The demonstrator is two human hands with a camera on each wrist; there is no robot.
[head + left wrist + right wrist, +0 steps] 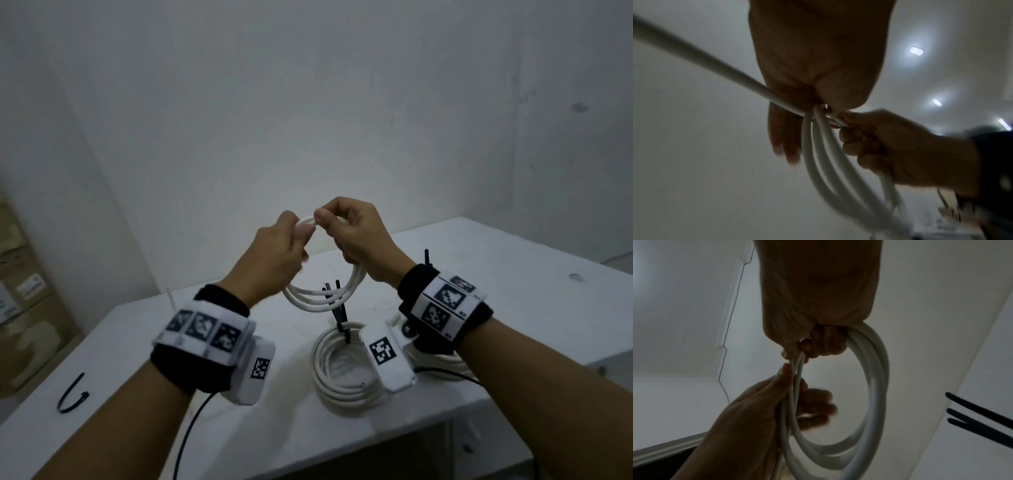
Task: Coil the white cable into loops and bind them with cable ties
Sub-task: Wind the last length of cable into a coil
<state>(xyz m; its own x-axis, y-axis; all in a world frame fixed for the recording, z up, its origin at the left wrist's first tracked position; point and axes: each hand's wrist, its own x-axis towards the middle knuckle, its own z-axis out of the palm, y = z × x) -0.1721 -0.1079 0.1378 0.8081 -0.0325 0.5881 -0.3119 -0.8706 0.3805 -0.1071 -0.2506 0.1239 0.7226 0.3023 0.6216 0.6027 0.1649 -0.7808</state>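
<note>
Above the table I hold a white cable (318,298) wound into a few loops that hang down between my hands. My right hand (346,233) grips the top of the loops in a fist; in the right wrist view the loops (875,386) hang from that hand (818,313). My left hand (284,246) pinches the cable just beside it. In the left wrist view a free strand (694,55) runs from the upper left into the left hand (818,81). A loose black cable tie (72,397) lies curled at the table's left.
A second white coil (342,370), bound with black ties (339,315) that stick up, lies on the white table (513,274) under my right wrist. Cardboard boxes (20,291) stand left of the table. A white wall is close behind.
</note>
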